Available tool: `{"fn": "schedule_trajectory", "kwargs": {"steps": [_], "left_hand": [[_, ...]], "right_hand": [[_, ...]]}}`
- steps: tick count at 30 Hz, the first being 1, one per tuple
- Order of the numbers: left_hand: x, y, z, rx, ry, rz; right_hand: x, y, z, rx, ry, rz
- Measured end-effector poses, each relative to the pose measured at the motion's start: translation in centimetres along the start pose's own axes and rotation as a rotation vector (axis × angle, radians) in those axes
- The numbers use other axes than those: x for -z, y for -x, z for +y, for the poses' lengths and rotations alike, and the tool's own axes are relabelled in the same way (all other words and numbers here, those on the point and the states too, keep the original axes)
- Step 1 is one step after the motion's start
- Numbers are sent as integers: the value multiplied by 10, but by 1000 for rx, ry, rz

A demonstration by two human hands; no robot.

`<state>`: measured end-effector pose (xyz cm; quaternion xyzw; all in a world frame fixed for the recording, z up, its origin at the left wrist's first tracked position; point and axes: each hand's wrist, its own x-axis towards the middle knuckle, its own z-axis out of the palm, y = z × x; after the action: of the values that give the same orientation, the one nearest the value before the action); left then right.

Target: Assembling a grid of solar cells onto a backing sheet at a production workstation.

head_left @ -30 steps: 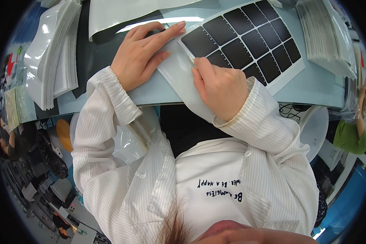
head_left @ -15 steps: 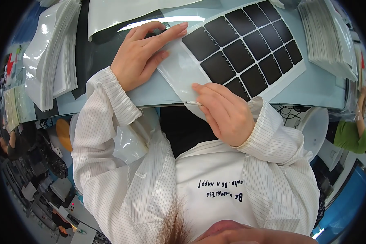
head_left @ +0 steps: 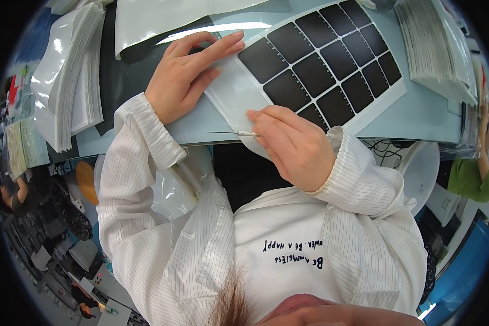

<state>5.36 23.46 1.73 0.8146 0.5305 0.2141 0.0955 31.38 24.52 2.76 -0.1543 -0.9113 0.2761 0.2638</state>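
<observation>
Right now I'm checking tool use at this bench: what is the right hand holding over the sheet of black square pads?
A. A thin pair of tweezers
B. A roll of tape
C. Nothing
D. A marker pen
A: the right hand pinches thin metal tweezers, tip pointing left at the near edge of the sheet of black square pads.

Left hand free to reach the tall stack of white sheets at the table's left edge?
Probably yes. The left hand lies flat on the white backing sheet of black square pads, holding nothing; only bare table separates it from the stack of white sheets.
</observation>
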Motion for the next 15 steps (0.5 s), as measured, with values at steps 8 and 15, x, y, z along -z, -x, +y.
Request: {"fn": "schedule_trajectory", "kwargs": {"steps": [8, 15], "left_hand": [[-1, 0, 1, -4, 20, 36], [-1, 2, -3, 16, 24, 3]], "right_hand": [[15, -2, -3, 21, -60, 62], [47, -13, -14, -200, 230, -23]]}}
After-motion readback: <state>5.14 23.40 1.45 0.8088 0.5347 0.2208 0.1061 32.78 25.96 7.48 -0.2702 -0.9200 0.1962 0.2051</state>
